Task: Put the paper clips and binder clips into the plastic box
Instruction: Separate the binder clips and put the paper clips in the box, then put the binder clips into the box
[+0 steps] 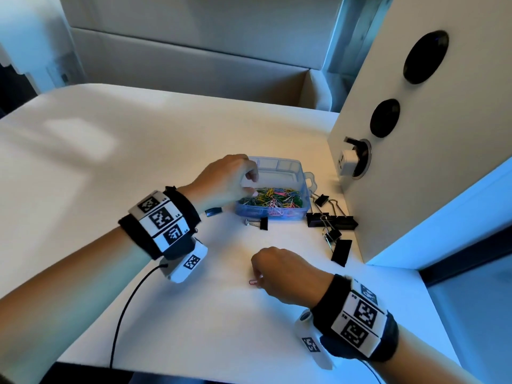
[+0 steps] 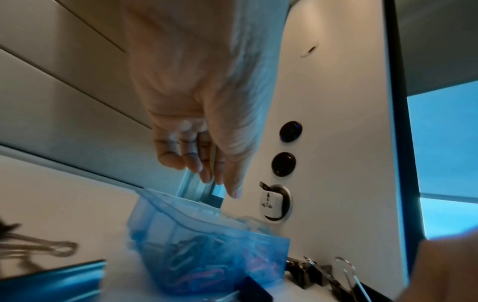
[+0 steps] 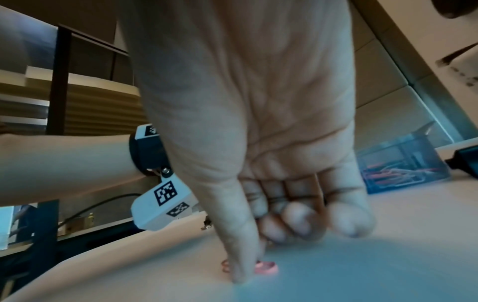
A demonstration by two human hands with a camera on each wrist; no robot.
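Pinching down with my right hand (image 1: 285,273) on a single pink wire paper clip (image 1: 254,282) that lies flat on the white table (image 1: 166,314), well on the near side of the translucent blue plastic box (image 1: 273,212); thumb and forefinger close on the clip, which in the right wrist view (image 3: 266,270) shows on either side of the thumb tip, its long axis running roughly across my fingertips. The box, already holding a heap of coloured paper clips, lies ahead of this grip and slightly right. My left hand (image 1: 227,181) hovers over the box's left rim, fingers loosely bent, holding nothing visible. Black binder clips (image 1: 331,220) remain on the table just right of the box.
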